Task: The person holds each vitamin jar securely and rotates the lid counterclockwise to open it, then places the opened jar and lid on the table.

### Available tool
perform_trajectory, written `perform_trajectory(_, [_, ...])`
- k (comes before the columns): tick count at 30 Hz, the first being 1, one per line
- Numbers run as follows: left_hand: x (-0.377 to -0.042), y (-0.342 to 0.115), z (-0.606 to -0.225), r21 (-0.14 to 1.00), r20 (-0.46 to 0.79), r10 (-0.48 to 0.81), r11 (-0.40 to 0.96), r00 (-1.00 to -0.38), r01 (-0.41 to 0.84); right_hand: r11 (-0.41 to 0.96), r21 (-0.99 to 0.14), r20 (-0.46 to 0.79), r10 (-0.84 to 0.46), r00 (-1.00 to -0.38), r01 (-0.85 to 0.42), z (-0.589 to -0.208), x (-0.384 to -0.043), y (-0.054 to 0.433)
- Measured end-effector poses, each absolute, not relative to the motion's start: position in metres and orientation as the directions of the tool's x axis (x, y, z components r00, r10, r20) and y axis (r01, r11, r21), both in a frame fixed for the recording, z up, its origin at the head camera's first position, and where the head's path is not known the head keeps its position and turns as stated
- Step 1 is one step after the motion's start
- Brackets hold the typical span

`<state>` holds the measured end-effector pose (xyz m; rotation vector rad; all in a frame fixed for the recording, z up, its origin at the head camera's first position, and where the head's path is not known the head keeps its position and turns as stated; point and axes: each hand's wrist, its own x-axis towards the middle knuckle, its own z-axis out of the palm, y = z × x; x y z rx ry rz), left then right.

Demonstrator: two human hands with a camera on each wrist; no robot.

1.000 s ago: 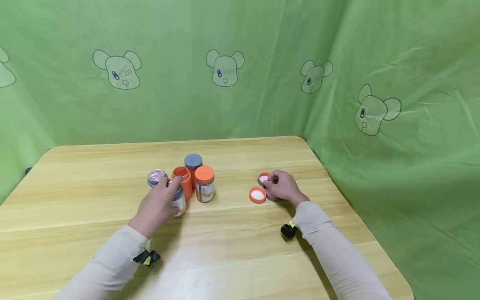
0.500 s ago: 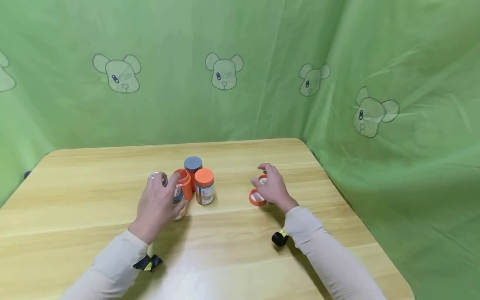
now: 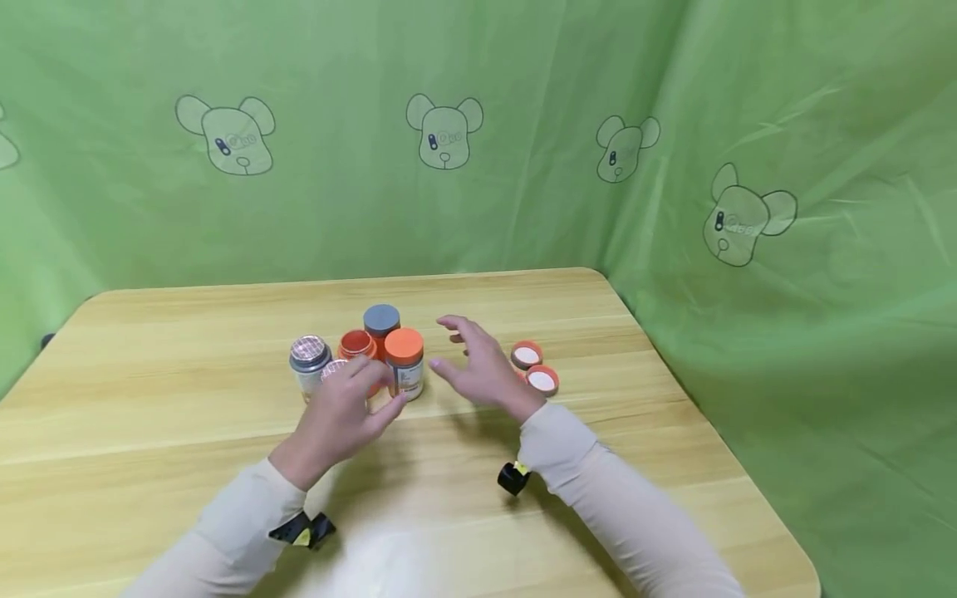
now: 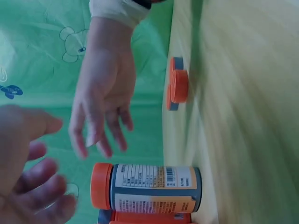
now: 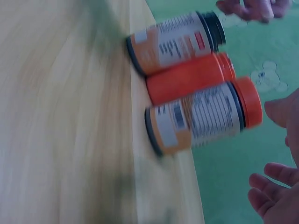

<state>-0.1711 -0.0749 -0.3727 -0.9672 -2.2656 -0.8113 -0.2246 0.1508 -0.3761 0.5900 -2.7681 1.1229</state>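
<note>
Fingers spread and holding nothing, my right hand (image 3: 482, 365) hovers just right of a grey jar with an orange lid (image 3: 404, 370). My left hand (image 3: 336, 419) is raised before the jars, thumb apart from loosely bent fingers; the left wrist view also has its fingers (image 4: 44, 186) around nothing. Behind it stand a lidless orange jar (image 3: 358, 342) and two grey jars topped with foil seals, one at the left (image 3: 310, 357), the other (image 3: 334, 368) mostly hidden by the hand. An orange jar with a grey lid (image 3: 382, 319) is at the back.
Lids with white liners (image 3: 527, 355) lie on the wooden table (image 3: 463, 515) right of my right hand, one of them partly hidden by it. A green curtain (image 3: 523, 216) with bear-head prints hangs behind and along the right side.
My right hand has left the lids and moved left toward the orange-lidded jar, fingers spreading. My left hand has come off the front foil-topped jar and shifted right.
</note>
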Motion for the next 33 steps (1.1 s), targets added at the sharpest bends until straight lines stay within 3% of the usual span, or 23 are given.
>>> perform_trajectory(5, [-0.171,-0.073,-0.376,0.410,0.395,0.642,0.517,-0.657,0.751,0.633,-0.625,0.217,-0.420,-0.881,-0.456,-0.371,-0.222,0.132])
perform_trajectory(9, [-0.172,-0.074,-0.379,0.440,0.237,0.680,0.562,-0.694,0.700,0.653,-0.566,0.194,-0.488,-0.851,-0.503,-0.372,-0.220,0.125])
perform_trajectory(17, [-0.174,-0.075,-0.382,0.447,0.217,0.659,0.589,-0.720,0.673,0.663,-0.523,0.202,-0.514,-0.833,-0.536,-0.381,-0.225,0.120])
perform_trajectory(22, [-0.175,-0.074,-0.384,0.460,0.219,0.633,0.605,-0.743,0.650,0.645,-0.549,0.246,-0.483,-0.840,-0.532,-0.383,-0.230,0.113])
perform_trajectory(27, [-0.175,-0.073,-0.384,0.466,0.204,0.615,0.624,-0.762,0.628,0.691,-0.500,0.280,-0.442,-0.852,-0.522,-0.380,-0.234,0.106])
perform_trajectory(33, [-0.175,-0.070,-0.384,0.469,0.185,0.602,0.641,-0.777,0.608,0.730,-0.519,0.214,-0.392,-0.895,-0.444,-0.373,-0.237,0.104])
